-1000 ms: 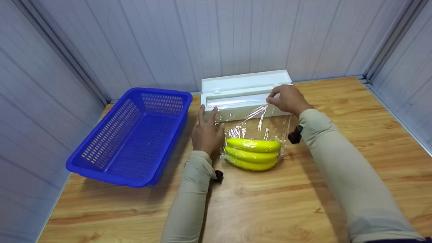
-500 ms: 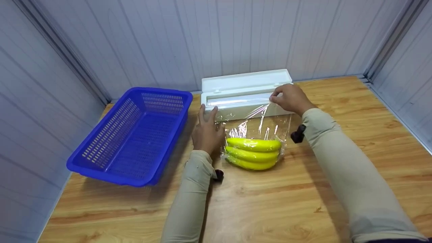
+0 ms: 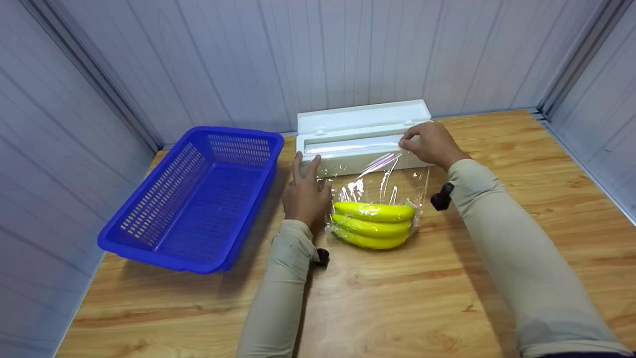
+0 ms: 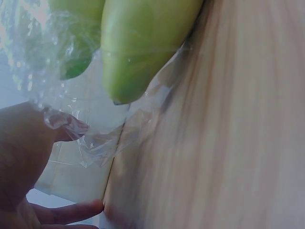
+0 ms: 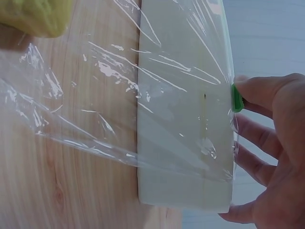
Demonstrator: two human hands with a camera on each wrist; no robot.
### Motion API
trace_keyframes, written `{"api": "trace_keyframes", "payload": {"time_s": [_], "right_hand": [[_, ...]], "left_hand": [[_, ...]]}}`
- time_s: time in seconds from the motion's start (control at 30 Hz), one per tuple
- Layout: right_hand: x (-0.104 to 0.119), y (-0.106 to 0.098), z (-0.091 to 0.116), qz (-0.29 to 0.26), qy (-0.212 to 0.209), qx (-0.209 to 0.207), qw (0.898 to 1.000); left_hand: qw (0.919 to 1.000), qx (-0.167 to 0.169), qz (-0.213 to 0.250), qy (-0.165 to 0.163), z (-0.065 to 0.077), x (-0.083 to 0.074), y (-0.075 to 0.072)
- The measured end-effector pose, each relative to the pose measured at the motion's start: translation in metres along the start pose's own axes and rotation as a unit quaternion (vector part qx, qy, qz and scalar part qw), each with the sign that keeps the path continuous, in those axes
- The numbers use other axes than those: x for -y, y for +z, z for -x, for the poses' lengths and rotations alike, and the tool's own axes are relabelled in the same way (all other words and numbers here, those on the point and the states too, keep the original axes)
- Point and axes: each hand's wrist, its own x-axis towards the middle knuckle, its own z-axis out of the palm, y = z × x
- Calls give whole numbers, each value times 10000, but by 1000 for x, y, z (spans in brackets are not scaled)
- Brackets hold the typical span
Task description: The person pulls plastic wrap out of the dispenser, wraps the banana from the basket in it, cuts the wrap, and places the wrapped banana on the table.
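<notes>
A white cling film dispenser box (image 3: 348, 166) stands with its lid raised. Clear cling film (image 3: 365, 186) stretches from its front edge down over a bunch of yellow bananas (image 3: 372, 226). My right hand (image 3: 430, 144) is at the right part of the box's edge. In the right wrist view its thumb and finger pinch a small green slide cutter (image 5: 237, 98) there. My left hand (image 3: 305, 196) rests with spread fingers against the box's left front end, its thumb by the crinkled film. In the left wrist view, banana tips (image 4: 138, 57) show through the film.
A blue plastic basket (image 3: 213, 219) with slotted sides stands at the left on the wooden table (image 3: 387, 308). Pale panel walls (image 3: 357, 54) rise behind the box and at both sides.
My right hand has slid a little to the right along the box's edge. The left hand, the bananas and the basket stay in place.
</notes>
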Motion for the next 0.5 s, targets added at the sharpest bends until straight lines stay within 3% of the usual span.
{"api": "trace_keyframes", "payload": {"time_s": [0.5], "right_hand": [[-8, 1, 2, -37, -212, -171, 9996]], "left_hand": [[9999, -6, 122, -37, 1, -2, -1]]}}
